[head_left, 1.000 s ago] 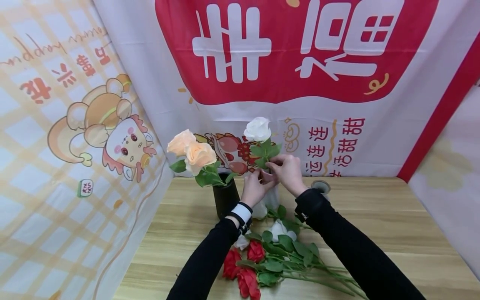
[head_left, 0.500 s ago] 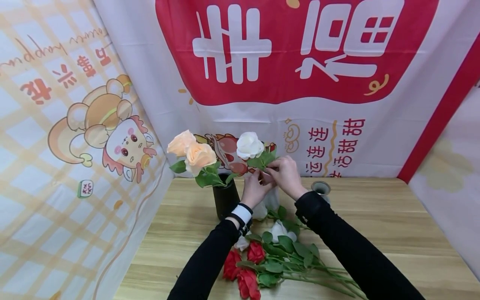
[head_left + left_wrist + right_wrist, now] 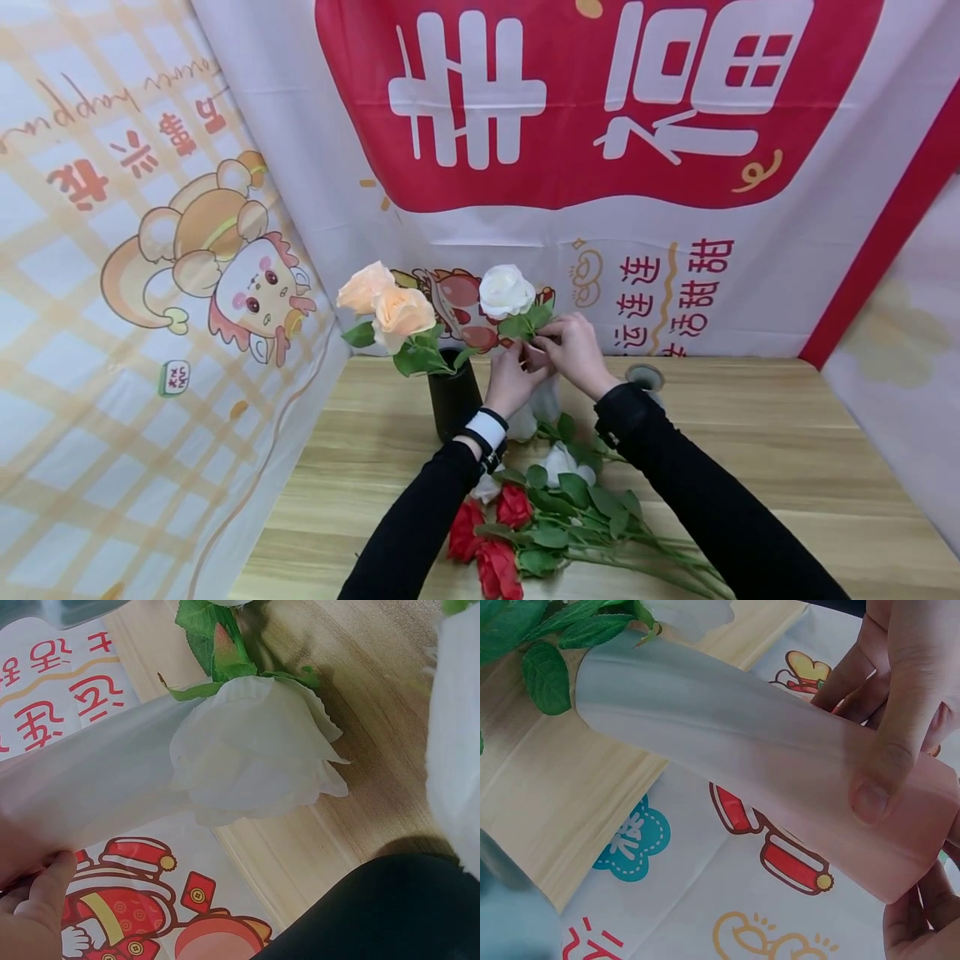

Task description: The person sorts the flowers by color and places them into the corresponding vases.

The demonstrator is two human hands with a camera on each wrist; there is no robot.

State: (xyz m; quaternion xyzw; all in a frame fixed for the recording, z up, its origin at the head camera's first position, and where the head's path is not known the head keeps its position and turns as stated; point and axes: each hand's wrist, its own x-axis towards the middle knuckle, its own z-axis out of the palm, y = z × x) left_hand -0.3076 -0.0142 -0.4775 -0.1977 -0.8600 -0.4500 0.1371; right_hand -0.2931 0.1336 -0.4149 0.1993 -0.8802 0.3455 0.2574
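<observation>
The head view is bright and diffusely lit, with wide-angle stretching toward the edges, well away from the fingers [image 3: 558, 329], while both wrist views read dimmer, the left showing soft shadow on the tabletop [image 3: 379, 727] beyond the white rose [image 3: 255, 750], the right a muted sheen on the pale vase [image 3: 705, 712] beside the fingers.

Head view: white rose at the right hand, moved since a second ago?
Yes: the white rose has moved down and slightly left in the picture, judged against the red wall print.
</observation>
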